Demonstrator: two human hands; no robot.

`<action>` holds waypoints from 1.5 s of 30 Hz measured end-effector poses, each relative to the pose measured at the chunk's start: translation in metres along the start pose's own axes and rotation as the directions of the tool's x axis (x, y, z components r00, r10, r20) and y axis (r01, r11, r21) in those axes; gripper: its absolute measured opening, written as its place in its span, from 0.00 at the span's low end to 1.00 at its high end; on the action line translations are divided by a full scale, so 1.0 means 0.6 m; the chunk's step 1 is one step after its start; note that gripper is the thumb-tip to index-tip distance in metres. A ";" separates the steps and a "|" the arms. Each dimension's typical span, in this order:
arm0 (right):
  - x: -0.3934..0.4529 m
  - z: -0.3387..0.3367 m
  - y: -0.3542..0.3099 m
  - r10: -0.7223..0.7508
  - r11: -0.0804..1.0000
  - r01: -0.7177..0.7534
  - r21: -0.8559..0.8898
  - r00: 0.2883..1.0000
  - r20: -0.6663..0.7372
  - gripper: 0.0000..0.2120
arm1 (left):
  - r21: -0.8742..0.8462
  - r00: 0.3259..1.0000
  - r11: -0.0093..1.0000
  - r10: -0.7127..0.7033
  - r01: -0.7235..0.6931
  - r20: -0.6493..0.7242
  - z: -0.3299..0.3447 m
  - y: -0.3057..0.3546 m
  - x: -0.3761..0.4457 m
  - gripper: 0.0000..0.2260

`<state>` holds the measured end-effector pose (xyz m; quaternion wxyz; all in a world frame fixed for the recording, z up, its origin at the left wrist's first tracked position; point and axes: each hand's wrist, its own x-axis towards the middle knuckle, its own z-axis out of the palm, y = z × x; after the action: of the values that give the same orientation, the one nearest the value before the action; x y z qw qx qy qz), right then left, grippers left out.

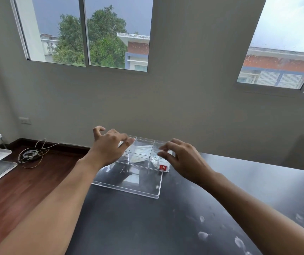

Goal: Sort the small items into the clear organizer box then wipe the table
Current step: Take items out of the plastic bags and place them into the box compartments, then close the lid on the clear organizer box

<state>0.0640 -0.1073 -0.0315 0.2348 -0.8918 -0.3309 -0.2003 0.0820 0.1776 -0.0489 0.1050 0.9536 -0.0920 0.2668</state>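
The bench [147, 227] is black and glossy, mottled with pale whitish smudges [202, 235] toward its right side. The organizer box [143, 144] is clear, with a small red label [163, 167] at its near right corner; something white and crumpled [140, 152] shows inside. The lid [129, 183] before it is clear too. The floor [18, 190] is reddish-brown wood grain, with white and tan cables [30, 154]. The wall [184, 107] is grey-white
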 end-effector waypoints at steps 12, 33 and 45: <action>-0.058 -0.023 -0.041 -0.206 0.979 0.178 0.104 0.873 0.442 0.15 | -0.066 0.989 0.988 0.138 -0.142 -0.062 -0.037 0.018 -0.110 0.16; -0.068 -0.059 -0.037 0.085 0.829 -0.196 0.523 0.970 0.229 0.04 | -0.472 0.982 0.881 -0.065 -0.027 -0.179 -0.090 0.005 -0.141 0.12; -0.023 -0.058 -0.025 -0.076 0.992 0.090 0.090 0.987 -0.143 0.60 | -0.853 0.960 0.518 -0.263 0.054 -0.099 -0.112 0.044 -0.037 0.13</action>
<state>0.0374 -0.1232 -0.0063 0.2914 -0.8487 -0.3598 -0.2557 0.0245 0.1718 -0.0006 0.5850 0.7533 -0.1093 0.2800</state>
